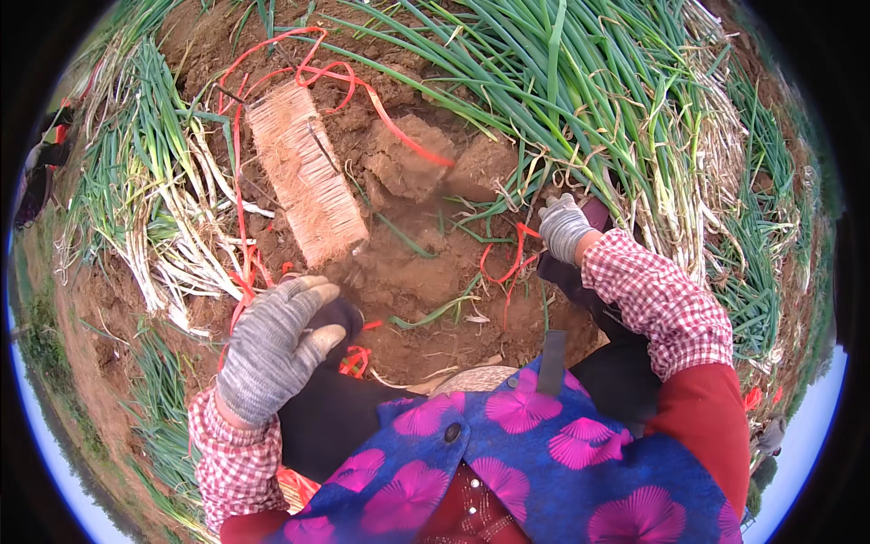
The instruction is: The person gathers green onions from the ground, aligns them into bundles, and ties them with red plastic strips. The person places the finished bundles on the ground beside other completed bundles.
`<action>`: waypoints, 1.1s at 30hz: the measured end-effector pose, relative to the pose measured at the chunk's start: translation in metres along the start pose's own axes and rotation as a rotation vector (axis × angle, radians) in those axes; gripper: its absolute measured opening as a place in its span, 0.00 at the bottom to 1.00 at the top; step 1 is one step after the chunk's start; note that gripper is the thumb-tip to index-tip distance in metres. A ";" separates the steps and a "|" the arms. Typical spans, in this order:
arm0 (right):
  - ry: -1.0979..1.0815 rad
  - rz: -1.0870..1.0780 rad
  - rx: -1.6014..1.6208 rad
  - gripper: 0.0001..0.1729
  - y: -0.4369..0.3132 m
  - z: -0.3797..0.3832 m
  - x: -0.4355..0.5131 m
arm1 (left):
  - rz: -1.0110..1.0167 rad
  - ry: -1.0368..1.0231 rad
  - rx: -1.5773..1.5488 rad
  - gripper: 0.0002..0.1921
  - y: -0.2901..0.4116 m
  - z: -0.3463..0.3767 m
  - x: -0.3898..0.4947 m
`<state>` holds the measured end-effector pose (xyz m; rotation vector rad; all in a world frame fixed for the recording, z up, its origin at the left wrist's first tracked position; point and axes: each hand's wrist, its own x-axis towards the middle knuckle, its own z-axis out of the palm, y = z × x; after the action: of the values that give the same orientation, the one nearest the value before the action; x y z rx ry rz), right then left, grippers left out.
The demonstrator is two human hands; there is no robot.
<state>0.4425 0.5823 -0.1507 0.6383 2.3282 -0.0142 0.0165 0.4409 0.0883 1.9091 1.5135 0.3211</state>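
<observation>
My left hand, in a grey knitted glove, is held palm down above my knee, its thumb apart from the fingers and nothing visible in it. Red plastic ribbon runs behind its fingertips. My right hand, also gloved, has curled fingers by the lower edge of a big heap of green onions. A loop of red ribbon reaches its fingers; whether they grip it is hidden. Between and beyond my hands, a ridged, pale block covered with fibres lies tilted on the soil, dark metal prongs beside and across it.
More green onions lie at left, roots towards me, and along the right edge. Dry soil clods sit beyond the block. A woven straw seat shows between my legs. At the far left edge part of another person is visible.
</observation>
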 end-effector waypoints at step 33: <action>-0.169 0.531 0.711 0.26 -0.131 -0.124 0.162 | -1.149 0.220 0.069 0.19 -0.327 0.100 -0.089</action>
<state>0.2029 0.5622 -0.1842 1.5197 1.8927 -0.6431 -0.2040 0.3561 -0.1752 0.7943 2.4866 -0.0602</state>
